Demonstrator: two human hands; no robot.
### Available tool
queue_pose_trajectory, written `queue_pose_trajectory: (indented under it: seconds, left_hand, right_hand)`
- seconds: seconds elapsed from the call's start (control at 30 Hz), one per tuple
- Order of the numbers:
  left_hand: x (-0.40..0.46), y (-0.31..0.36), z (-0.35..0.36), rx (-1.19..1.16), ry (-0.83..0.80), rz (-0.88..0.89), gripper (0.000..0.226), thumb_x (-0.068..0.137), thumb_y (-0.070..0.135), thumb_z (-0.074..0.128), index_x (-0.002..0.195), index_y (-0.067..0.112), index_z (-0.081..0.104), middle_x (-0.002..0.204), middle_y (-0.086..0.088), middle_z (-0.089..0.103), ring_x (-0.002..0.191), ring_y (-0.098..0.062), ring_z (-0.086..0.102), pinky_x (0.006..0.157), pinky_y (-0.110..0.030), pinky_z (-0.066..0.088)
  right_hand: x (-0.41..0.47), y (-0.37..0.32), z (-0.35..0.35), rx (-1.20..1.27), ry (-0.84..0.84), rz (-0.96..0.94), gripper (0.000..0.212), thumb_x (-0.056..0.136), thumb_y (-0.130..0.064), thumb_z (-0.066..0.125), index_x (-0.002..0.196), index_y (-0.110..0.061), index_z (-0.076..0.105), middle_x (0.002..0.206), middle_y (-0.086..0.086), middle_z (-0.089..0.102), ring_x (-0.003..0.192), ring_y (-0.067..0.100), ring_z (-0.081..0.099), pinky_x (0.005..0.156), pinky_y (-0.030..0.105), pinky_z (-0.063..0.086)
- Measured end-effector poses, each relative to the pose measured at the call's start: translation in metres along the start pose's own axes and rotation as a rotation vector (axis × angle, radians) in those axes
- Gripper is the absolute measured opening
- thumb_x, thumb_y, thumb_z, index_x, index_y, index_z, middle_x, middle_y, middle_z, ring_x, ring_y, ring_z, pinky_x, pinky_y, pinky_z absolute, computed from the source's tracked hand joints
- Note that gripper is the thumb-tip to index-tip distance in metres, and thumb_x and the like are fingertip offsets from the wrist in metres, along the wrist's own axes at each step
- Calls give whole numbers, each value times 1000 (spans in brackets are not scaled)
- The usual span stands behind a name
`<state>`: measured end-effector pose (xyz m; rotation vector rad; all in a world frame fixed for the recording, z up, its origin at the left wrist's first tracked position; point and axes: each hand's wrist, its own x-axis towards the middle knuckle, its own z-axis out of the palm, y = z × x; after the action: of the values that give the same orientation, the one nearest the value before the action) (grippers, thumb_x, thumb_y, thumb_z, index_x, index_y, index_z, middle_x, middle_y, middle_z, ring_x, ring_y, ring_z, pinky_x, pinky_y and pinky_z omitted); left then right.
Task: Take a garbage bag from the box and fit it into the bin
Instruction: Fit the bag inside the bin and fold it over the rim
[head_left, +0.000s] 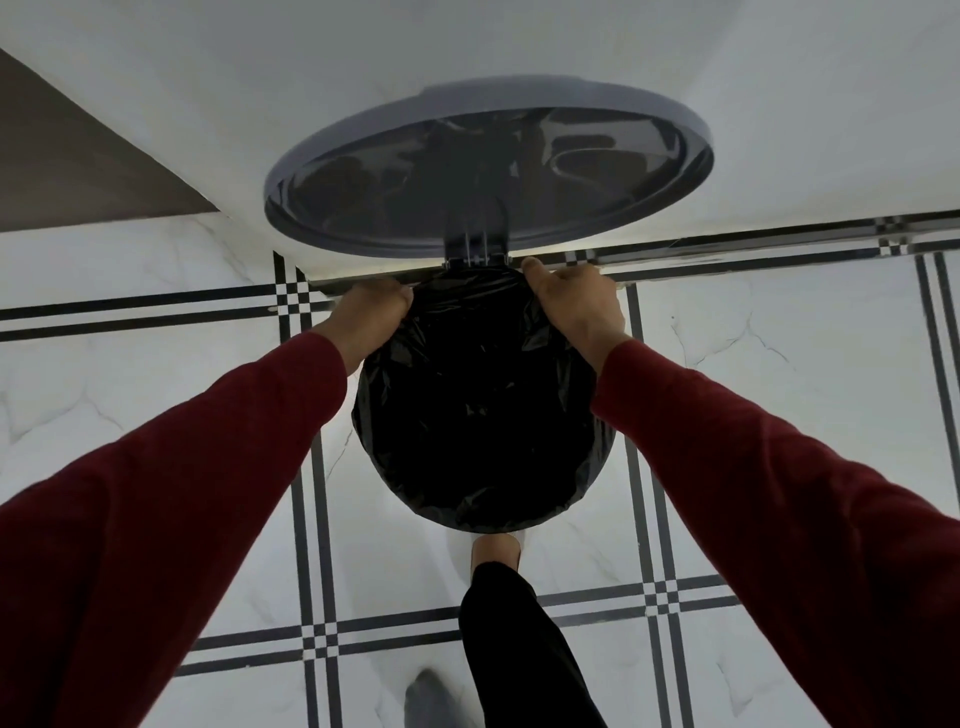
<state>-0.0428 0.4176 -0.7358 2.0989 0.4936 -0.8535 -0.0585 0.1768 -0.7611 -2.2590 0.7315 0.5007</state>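
A round pedal bin stands on the tiled floor below me, and its open mouth is lined with a black garbage bag (483, 405). The bag's edge is folded over the bin's rim (605, 457). The grey lid (363, 156) stands up and open against the white wall. My left hand (369, 317) grips the bag's edge at the far left of the rim. At the far right of the rim, near the hinge, my right hand (571, 301) grips the bag's edge. The bag box is not in view.
A foot (496, 553) rests at the bin's near edge, where the pedal is, with a black trouser leg (514, 649) behind it. The white wall (519, 47) is right behind the bin. White marble tiles with black stripes (779, 374) cover the floor on both sides.
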Motion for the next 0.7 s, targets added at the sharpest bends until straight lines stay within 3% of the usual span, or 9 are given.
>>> queue_pose_trajectory:
  seconds: [0.07, 0.13, 0.23, 0.3, 0.37, 0.43, 0.47, 0.57, 0.7]
  left_hand:
    - [-2, 1, -2, -50, -1, -16, 23, 98, 10, 49, 79, 20, 57, 76, 1, 53, 69, -17, 49, 65, -30, 39]
    - [1, 4, 2, -53, 4, -29, 32, 102, 12, 46, 73, 25, 51, 76, 6, 49, 66, -7, 44, 62, -22, 38]
    - [0, 9, 5, -63, 10, -74, 33, 102, 17, 45, 70, 26, 46, 76, 5, 49, 67, -9, 46, 66, -22, 42]
    - [-7, 10, 4, -94, -19, -80, 21, 91, 32, 51, 78, 19, 62, 89, -7, 65, 87, -25, 64, 88, -38, 54]
    - [-10, 9, 4, -180, -43, -90, 51, 82, 52, 51, 110, 15, 73, 122, -13, 70, 120, -32, 64, 111, -49, 46]
    - [-10, 8, 8, -84, -55, -20, 70, 93, 66, 45, 137, 16, 65, 144, -12, 62, 137, -31, 54, 118, -43, 37]
    - [-8, 6, 11, 12, -41, 33, 70, 99, 67, 37, 140, 15, 62, 146, -13, 60, 139, -32, 52, 115, -39, 37]
    - [-10, 1, 16, 153, 39, 107, 76, 103, 69, 24, 127, 12, 68, 133, -15, 68, 128, -33, 57, 95, -34, 35]
    - [-8, -2, 19, 144, 52, 113, 64, 101, 72, 27, 94, 23, 67, 99, -4, 66, 96, -22, 54, 88, -34, 35]
  right_hand:
    - [-1, 0, 0, 6, 6, 3, 62, 80, -76, 49, 56, -19, 59, 57, -10, 58, 57, 16, 61, 57, 29, 43]
    - [-2, 0, -1, 10, 16, 0, 64, 80, -76, 49, 48, -21, 49, 53, -10, 57, 53, 16, 59, 55, 29, 40]
    - [-3, -1, -1, 7, 25, 6, 66, 81, -76, 49, 45, -20, 45, 54, -8, 58, 55, 16, 59, 54, 30, 38]
    - [-4, -1, -1, 14, 25, 12, 66, 81, -76, 50, 43, -22, 45, 54, -9, 58, 54, 17, 58, 54, 30, 38]
    - [-4, -1, -1, 25, 34, 11, 67, 81, -76, 51, 44, -21, 44, 54, -9, 58, 54, 17, 59, 54, 30, 38]
    - [-5, -1, 0, 32, 40, 11, 67, 82, -76, 51, 45, -20, 43, 54, -9, 58, 54, 17, 59, 54, 30, 37]
    - [-5, -1, 0, 31, 40, 10, 67, 82, -76, 51, 46, -20, 43, 55, -9, 59, 55, 17, 60, 54, 30, 37]
    - [-6, -2, 0, 36, 34, 20, 67, 82, -77, 51, 48, -20, 43, 57, -8, 60, 56, 17, 60, 54, 30, 36]
    - [-7, -3, -2, 51, 28, 24, 65, 81, -76, 52, 43, -23, 49, 58, -8, 62, 56, 17, 61, 55, 30, 38]
